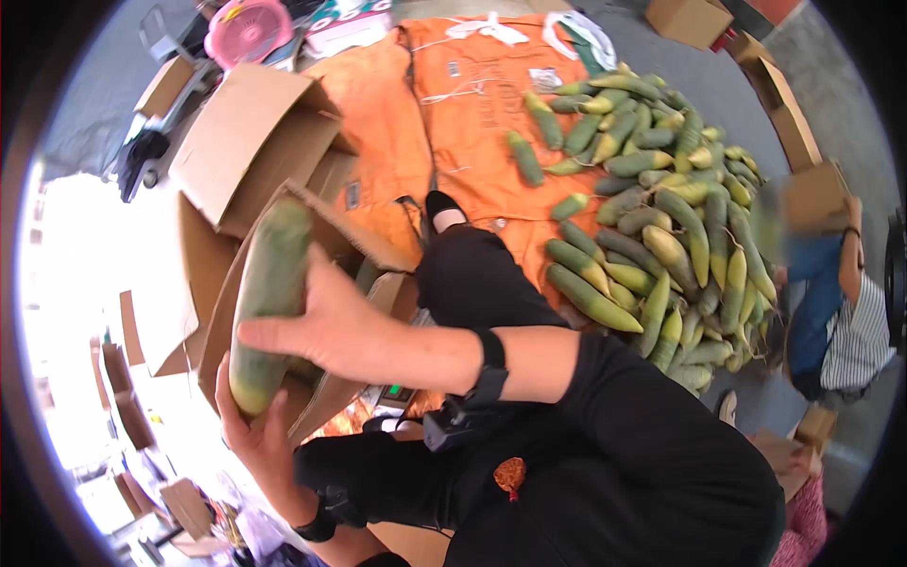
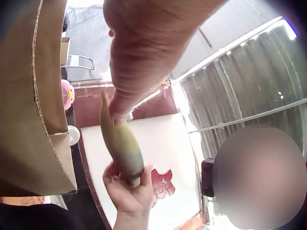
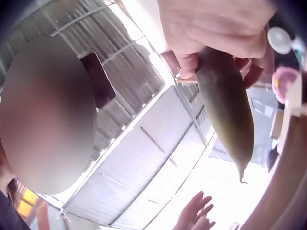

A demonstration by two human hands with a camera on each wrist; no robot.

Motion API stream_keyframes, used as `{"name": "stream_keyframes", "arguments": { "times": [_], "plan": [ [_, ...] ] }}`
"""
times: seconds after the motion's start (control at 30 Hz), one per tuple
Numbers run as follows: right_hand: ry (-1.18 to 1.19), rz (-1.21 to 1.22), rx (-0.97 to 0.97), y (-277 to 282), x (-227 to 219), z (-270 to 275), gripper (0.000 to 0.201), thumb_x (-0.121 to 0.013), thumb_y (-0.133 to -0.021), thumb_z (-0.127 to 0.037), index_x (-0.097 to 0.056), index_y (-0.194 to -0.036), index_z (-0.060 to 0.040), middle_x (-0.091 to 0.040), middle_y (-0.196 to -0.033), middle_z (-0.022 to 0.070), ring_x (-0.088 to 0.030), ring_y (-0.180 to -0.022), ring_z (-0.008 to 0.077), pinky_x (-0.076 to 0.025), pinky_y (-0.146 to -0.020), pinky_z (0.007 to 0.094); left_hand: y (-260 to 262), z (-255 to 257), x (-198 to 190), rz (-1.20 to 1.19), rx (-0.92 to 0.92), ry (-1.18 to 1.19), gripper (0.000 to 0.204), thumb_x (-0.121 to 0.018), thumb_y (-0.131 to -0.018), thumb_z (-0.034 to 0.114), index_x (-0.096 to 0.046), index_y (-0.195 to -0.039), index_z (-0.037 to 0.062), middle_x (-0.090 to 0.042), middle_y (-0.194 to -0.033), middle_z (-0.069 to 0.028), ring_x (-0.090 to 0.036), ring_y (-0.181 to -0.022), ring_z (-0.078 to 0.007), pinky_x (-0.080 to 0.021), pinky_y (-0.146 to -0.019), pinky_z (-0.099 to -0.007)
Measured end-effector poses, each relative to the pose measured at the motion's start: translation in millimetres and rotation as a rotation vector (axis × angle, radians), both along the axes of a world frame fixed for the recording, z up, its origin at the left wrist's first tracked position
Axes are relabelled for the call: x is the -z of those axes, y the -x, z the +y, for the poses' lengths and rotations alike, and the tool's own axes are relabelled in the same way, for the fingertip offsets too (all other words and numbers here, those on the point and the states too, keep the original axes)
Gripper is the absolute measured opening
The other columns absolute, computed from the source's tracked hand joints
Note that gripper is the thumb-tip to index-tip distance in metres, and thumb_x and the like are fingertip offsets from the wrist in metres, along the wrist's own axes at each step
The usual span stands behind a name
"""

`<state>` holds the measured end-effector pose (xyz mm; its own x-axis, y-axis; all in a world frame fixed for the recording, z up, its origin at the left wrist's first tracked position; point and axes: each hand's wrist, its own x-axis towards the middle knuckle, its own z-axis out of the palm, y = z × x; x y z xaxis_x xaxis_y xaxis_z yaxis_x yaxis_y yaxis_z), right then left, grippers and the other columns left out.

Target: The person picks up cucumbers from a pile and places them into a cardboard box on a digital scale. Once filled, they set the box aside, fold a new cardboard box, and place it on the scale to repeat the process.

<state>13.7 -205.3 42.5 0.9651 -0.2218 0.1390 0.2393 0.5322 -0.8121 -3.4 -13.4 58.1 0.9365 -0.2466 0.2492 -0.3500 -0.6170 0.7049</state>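
In the head view a thick green radish (image 1: 269,265), dark at one end and yellowish at the other, is held up over an open cardboard box (image 1: 354,231). My right hand (image 1: 331,317) grips it, thumb across its near side and the other fingers behind. The right wrist view shows that grip at the dark thick end; the radish (image 3: 225,105) tapers to a thin root tip. Below that end is my left hand (image 1: 255,439), fingers spread. From the right wrist camera my left hand (image 3: 194,213) appears apart from the tip.
A large pile of green radishes (image 1: 661,227) lies on an orange sheet (image 1: 482,85) to the right. Another cardboard box (image 1: 246,142) stands beyond the open one. A pink fan (image 1: 248,33) is at the back. Another person (image 1: 855,331) is at the far right, beside the pile.
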Motion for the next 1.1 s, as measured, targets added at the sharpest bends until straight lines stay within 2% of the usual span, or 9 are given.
{"name": "stream_keyframes", "arguments": {
  "times": [0.2,0.33,0.47,0.67,0.73,0.8,0.9,1.0,1.1],
  "plan": [
    [0.465,-0.023,-0.012,19,10,-63,0.04,-0.064,-0.085,-0.011,-0.051,-0.121,-0.0032,-0.057,-0.109,0.0083,-0.057,-0.094,0.0145,-0.049,-0.076,0.0252,-9,20,12,0.259,-0.082,0.209,0.06,-0.061,-0.075,-0.005,-0.045,-0.132,0.0006,-0.056,-0.117,-0.0117,-0.054,-0.105,-0.0204,-0.041,-0.094,-0.0326],
    [0.487,0.108,0.07,39,29,-127,0.021,-0.063,-0.085,-0.007,-0.061,-0.106,-0.0028,-0.063,-0.098,0.0036,-0.059,-0.089,0.0081,-0.049,-0.077,0.0244,-29,14,12,0.291,-0.117,-0.194,0.053,-0.062,-0.073,0.002,-0.052,-0.125,0.0021,-0.06,-0.104,-0.0125,-0.057,-0.094,-0.0203,-0.044,-0.085,-0.0318],
    [0.499,0.271,0.311,66,85,-190,0.019,-0.063,-0.086,-0.011,-0.062,-0.102,-0.0011,-0.063,-0.091,0.0034,-0.059,-0.082,0.0111,-0.049,-0.075,0.0257,-46,12,35,0.447,-0.01,-0.18,0.046,-0.062,-0.074,0.003,-0.053,-0.118,0.0,-0.061,-0.097,-0.0104,-0.057,-0.088,-0.0199,-0.045,-0.082,-0.0322],
    [1.178,0.502,0.887,138,137,-339,0.036,-0.059,-0.08,-0.003,-0.055,-0.116,-0.0076,-0.055,-0.116,0.0086,-0.057,-0.086,0.0151,-0.049,-0.076,0.0278,-52,1,46,0.488,0.132,-0.266,0.047,-0.063,-0.077,0.003,-0.051,-0.122,-0.0007,-0.063,-0.097,-0.0135,-0.058,-0.089,-0.0216,-0.045,-0.083,-0.0324],
    [0.667,0.502,1.222,155,114,-387,0.036,-0.06,-0.084,-0.006,-0.053,-0.119,-0.0026,-0.048,-0.127,0.0088,-0.055,-0.088,0.0154,-0.047,-0.072,0.027,-52,11,47,0.507,0.141,-0.326,0.048,-0.062,-0.078,0.003,-0.05,-0.124,0.0007,-0.064,-0.1,-0.0154,-0.059,-0.091,-0.0245,-0.045,-0.085,-0.0337],
    [0.618,0.534,1.382,166,108,-406,0.035,-0.06,-0.086,-0.008,-0.054,-0.12,-0.0013,-0.053,-0.121,0.008,-0.056,-0.086,0.0136,-0.047,-0.071,0.0258,-54,9,56,0.567,0.117,-0.432,0.048,-0.061,-0.079,0.004,-0.05,-0.126,0.0031,-0.063,-0.103,-0.0177,-0.06,-0.094,-0.0277,-0.044,-0.087,-0.0353],
    [0.718,0.831,0.947,172,152,-403,0.029,-0.06,-0.086,-0.01,-0.059,-0.115,-0.0047,-0.064,-0.099,0.0044,-0.059,-0.084,0.0135,-0.048,-0.075,0.0278,-54,14,60,0.588,0.11,-0.472,0.048,-0.059,-0.081,0.007,-0.049,-0.128,0.0055,-0.063,-0.106,-0.0196,-0.06,-0.098,-0.0303,-0.044,-0.089,-0.0363],
    [1.206,0.846,0.594,186,237,-368,0.023,-0.063,-0.078,-0.011,-0.063,-0.099,-0.0036,-0.066,-0.095,0.0171,-0.064,-0.087,0.0293,-0.05,-0.079,0.0377,-54,11,52,0.556,0.075,-0.512,0.046,-0.056,-0.084,0.009,-0.05,-0.129,0.0057,-0.063,-0.109,-0.0203,-0.06,-0.105,-0.0296,-0.044,-0.091,-0.0358],
    [1.272,0.971,0.341,206,273,-315,0.025,-0.066,-0.076,-0.015,-0.063,-0.097,-0.0036,-0.064,-0.094,0.0197,-0.061,-0.089,0.0367,-0.049,-0.08,0.0407,-53,24,49,0.428,-0.057,-0.541,0.042,-0.054,-0.087,0.008,-0.051,-0.129,0.0033,-0.057,-0.122,-0.0183,-0.054,-0.116,-0.0277,-0.043,-0.094,-0.035]
  ]
}}
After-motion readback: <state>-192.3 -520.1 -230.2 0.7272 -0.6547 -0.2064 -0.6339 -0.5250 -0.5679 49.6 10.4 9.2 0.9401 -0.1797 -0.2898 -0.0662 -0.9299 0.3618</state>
